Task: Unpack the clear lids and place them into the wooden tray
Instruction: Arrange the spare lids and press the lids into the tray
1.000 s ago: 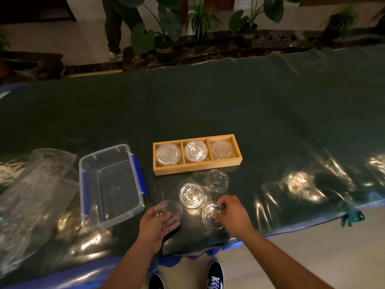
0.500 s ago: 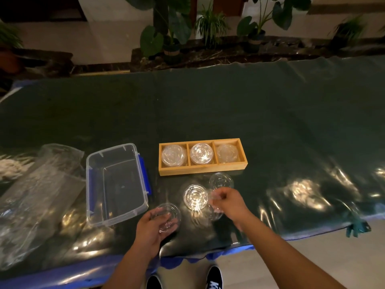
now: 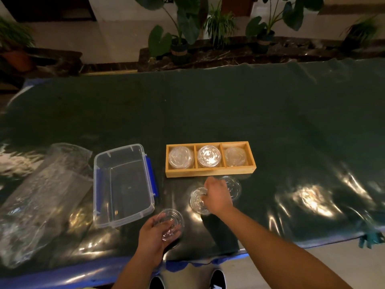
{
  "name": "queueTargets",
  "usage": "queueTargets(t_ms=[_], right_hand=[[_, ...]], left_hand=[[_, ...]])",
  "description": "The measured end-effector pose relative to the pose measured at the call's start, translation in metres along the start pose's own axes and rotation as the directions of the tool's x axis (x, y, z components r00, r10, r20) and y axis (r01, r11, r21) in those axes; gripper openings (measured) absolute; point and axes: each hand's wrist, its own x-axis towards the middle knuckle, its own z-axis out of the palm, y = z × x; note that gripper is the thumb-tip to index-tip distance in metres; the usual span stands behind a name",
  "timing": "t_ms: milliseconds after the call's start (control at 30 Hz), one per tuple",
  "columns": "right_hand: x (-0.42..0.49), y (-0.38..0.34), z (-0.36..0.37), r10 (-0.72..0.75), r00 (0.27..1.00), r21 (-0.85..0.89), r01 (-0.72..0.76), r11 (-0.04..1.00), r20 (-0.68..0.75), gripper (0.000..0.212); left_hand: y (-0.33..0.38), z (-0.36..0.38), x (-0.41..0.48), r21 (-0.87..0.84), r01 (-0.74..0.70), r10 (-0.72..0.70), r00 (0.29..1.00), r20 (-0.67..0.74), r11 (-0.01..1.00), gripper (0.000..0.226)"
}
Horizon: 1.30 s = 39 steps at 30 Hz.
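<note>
Change since earlier frame: right hand [image 3: 216, 196] has carried its clear lid [image 3: 199, 200] forward, nearer the wooden tray [image 3: 210, 172].
Head view, right grip: closed on that lid, just short of the tray's near wall.
Head view, left grip: left hand [image 3: 155, 236] holds a second lid [image 3: 171, 224], nearer than the tray, beside the plastic box [image 3: 123, 184].
Tray: three compartments, each with stacked lids [image 3: 209, 156].
Bench: one loose lid [image 3: 233, 185] just before the tray.
</note>
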Motion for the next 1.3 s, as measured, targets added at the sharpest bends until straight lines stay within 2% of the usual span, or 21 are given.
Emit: queueTargets(t_ms=[100,167,267,333,400,500,667,733,900,967,1033,1067,1133,1167,1200,1233,1300], right_hand=[[-0.009,0.002,0.004,-0.008,1.000,0.098,0.008,0.995,-0.004,0.035],[-0.012,0.010,0.002,0.103,0.991,0.286,-0.123,0.950,0.083,0.037],[-0.009,0.035,-0.014,0.322,0.942,0.568,-0.317,0.759,0.096,0.028],[-0.005,0.057,-0.028,0.469,0.880,0.725,-0.371,0.580,0.074,0.026],[0.002,0.077,-0.036,0.560,0.825,0.790,-0.393,0.471,0.077,0.023],[0.017,0.089,-0.033,0.594,0.799,0.732,-0.459,0.503,0.093,0.030],[0.029,0.079,-0.020,0.564,0.825,0.387,-0.536,0.750,0.049,0.041],[0.030,0.076,-0.017,0.544,0.839,0.307,-0.522,0.796,0.018,0.044],[0.026,0.072,-0.022,0.485,0.874,0.458,-0.436,0.775,0.013,0.033],[0.021,0.071,-0.027,0.488,0.872,0.518,-0.424,0.743,0.012,0.037],[0.012,0.070,-0.031,0.524,0.851,0.640,-0.419,0.644,0.030,0.047],[0.007,0.069,-0.033,0.547,0.835,0.726,-0.409,0.553,0.053,0.047],[-0.006,0.062,-0.040,0.550,0.823,0.884,-0.356,0.302,0.144,0.040],[-0.014,0.055,-0.043,0.516,0.834,0.926,-0.331,0.183,0.196,0.036],[-0.021,0.048,-0.045,0.467,0.853,0.942,-0.317,0.113,0.231,0.035],[-0.028,0.039,-0.046,0.413,0.876,0.946,-0.311,0.094,0.248,0.034],[-0.040,0.019,-0.045,0.317,0.916,0.947,-0.298,0.122,0.247,0.036]], left_hand=[[0.004,0.003,0.002,0.004,0.009,-0.009,1.000,-0.009,1.000,0.041],[0.008,0.007,0.004,0.002,0.017,-0.017,1.000,-0.004,1.000,0.040],[0.012,0.012,0.007,0.005,0.026,-0.026,1.000,0.014,1.000,0.038],[0.013,0.015,0.009,0.022,0.023,-0.024,0.999,0.024,0.999,0.038],[0.011,0.017,0.009,0.031,0.019,-0.020,0.999,0.033,0.999,0.039],[0.007,0.021,0.005,0.040,0.014,-0.016,0.999,0.041,0.999,0.038],[0.007,0.023,0.002,0.042,0.013,-0.015,0.999,0.044,0.999,0.040],[0.008,0.021,0.002,0.050,0.012,-0.014,0.999,0.040,0.999,0.040],[0.010,0.022,-0.001,0.047,0.016,-0.018,0.999,0.032,0.999,0.039],[0.012,0.024,-0.003,0.043,0.015,-0.016,0.999,0.029,0.999,0.038],[0.014,0.026,-0.006,0.045,0.010,-0.012,0.999,0.030,0.999,0.038],[0.015,0.027,-0.007,0.048,0.006,-0.007,1.000,0.030,0.999,0.038],[0.019,0.029,-0.009,0.052,-0.003,0.001,0.999,0.033,0.999,0.040],[0.021,0.031,-0.010,0.052,-0.005,0.003,0.999,0.042,0.999,0.040],[0.023,0.033,-0.011,0.053,-0.005,0.002,0.998,0.056,0.999,0.040],[0.025,0.035,-0.013,0.051,-0.002,-0.001,0.998,0.070,0.999,0.040],[0.029,0.040,-0.016,0.037,0.006,-0.010,0.995,0.104,0.999,0.038]])
